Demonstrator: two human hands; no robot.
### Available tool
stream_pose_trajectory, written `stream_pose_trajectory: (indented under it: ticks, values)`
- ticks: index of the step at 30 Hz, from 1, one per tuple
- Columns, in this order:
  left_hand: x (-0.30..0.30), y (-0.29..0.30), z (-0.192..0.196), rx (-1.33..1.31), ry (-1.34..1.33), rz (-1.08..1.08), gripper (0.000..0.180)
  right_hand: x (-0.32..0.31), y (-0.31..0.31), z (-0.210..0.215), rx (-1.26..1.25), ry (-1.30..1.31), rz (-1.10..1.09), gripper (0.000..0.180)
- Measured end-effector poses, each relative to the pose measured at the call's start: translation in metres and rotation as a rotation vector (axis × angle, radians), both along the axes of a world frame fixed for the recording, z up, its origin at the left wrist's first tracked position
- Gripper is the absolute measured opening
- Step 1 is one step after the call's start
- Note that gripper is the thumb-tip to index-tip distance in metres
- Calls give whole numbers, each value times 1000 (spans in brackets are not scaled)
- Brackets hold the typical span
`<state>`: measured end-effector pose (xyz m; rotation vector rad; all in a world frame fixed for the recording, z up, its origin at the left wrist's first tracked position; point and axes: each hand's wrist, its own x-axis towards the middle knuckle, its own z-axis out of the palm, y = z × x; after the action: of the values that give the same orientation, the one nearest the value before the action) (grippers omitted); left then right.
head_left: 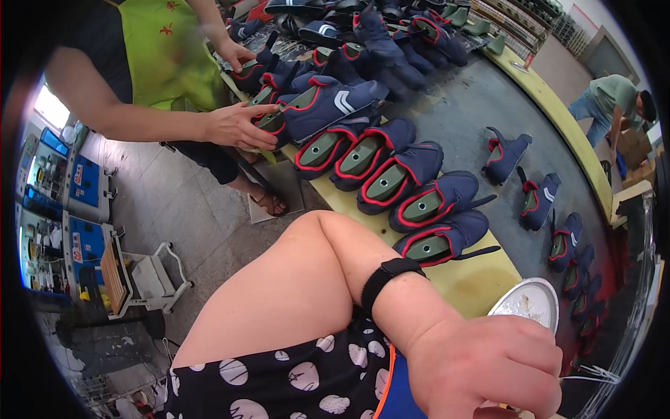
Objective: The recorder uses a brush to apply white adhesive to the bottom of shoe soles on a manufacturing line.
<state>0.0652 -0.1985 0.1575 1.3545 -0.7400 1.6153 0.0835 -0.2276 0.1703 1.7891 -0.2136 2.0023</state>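
My left hand [488, 363], with a black strap [391, 276] round its wrist, reaches across to the lower right. Its fingers are curled inward, and whatever they may hold is hidden under the hand. Just beyond the knuckles stands a round white dish [534, 302] with whitish residue inside, partly covered by the hand. Nearest to my forearm is a navy shoe [453, 234] with red trim around its opening and a green last inside. Similar shoes, such as this navy shoe [398, 180], line the yellow table edge [481, 279]. My right hand is not in view.
Across the table, a co-worker's hands [241, 127] touch shoes at the left end of the row. More shoes [541, 202] stand on the dark tabletop [453, 115], with a pile [384, 42] at the back. A wheeled cart [143, 276] stands at left; another person [614, 105] bends at far right.
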Motion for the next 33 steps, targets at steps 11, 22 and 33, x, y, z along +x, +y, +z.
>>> stream_pose_trajectory:
  ticks: [11, 22, 33]
  values:
    - [28, 8, -24, -86, 46, -249, 60, 149, -201, -164, 700, 882, 1240, 20]
    - [254, 180, -87, -493, 1230, 761, 50, 169, -250, -208, 962, 834, 1256, 43]
    - [298, 294, -241, -401, 2172, 744, 70, 170, -254, -213, 1101, 887, 1262, 20]
